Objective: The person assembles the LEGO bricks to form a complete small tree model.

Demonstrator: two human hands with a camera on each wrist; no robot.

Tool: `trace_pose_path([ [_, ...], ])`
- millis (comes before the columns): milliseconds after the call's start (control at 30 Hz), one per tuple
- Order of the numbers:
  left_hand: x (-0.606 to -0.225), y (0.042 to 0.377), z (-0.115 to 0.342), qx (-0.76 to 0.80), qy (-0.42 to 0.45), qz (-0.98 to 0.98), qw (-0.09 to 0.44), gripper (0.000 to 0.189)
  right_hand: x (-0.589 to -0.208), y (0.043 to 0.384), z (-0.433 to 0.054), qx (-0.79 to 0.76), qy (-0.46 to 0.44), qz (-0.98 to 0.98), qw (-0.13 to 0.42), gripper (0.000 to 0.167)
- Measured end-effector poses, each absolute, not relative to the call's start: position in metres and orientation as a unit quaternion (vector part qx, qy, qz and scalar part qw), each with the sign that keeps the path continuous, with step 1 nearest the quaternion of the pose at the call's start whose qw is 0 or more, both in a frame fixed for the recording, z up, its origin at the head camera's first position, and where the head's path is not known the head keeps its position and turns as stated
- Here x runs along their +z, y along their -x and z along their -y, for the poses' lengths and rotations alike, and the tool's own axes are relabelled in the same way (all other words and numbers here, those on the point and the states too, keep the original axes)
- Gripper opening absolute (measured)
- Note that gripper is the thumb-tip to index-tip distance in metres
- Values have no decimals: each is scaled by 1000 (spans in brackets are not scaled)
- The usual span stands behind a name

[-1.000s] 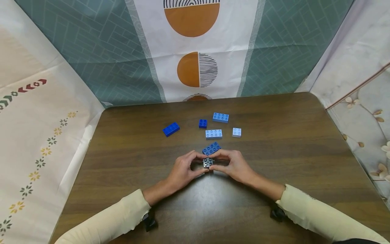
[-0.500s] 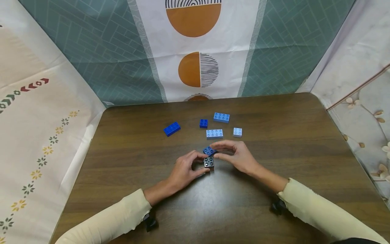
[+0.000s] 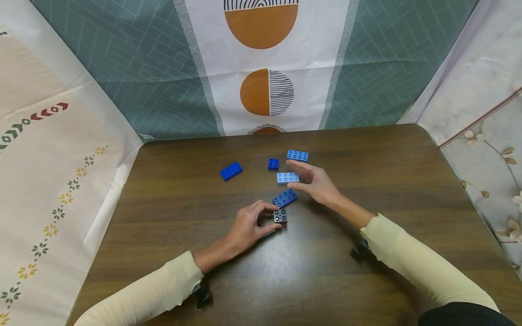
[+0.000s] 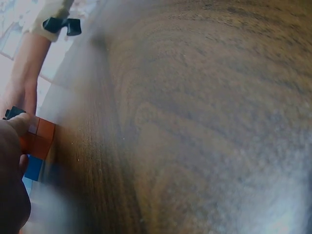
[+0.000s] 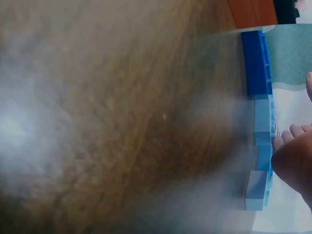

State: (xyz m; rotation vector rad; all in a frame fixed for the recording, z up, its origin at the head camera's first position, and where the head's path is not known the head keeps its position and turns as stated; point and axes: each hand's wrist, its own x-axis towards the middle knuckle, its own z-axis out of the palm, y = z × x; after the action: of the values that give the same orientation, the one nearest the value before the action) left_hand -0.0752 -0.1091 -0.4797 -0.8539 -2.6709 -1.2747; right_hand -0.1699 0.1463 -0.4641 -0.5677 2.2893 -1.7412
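My left hand point(image 3: 248, 226) pinches a small stack of toy building bricks, with a black brick point(image 3: 280, 215) on top and orange bricks point(image 4: 43, 139) under it. Thumb and fingers lie on opposite sides of the stack, which stands on the table. My right hand point(image 3: 318, 183) hovers above the light blue brick point(image 3: 287, 178), fingers spread from the thumb and nothing held. Its thumb tip is by that brick's right end; its fingertips are near the far blue brick point(image 3: 297, 155). A medium blue brick point(image 3: 284, 198) lies just behind the stack.
On the brown table point(image 3: 171, 203) a small dark blue brick point(image 3: 273, 164) lies behind the light blue one, and a longer dark blue brick point(image 3: 231, 171) lies to the left. A pale small brick point(image 5: 256, 190) shows in the right wrist view. Cloth hangs along the back and sides.
My right hand has let go of the stack and moved away and forward to the light blue brick, covering the pale small brick in the head view. The left hand still holds the stack.
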Motion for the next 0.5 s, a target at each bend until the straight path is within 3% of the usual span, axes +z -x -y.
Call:
trace_pose_path([
  [500,-480,75,109,-417,273,866,29,43,-469,184,-139,-517,188,-830,95,61],
])
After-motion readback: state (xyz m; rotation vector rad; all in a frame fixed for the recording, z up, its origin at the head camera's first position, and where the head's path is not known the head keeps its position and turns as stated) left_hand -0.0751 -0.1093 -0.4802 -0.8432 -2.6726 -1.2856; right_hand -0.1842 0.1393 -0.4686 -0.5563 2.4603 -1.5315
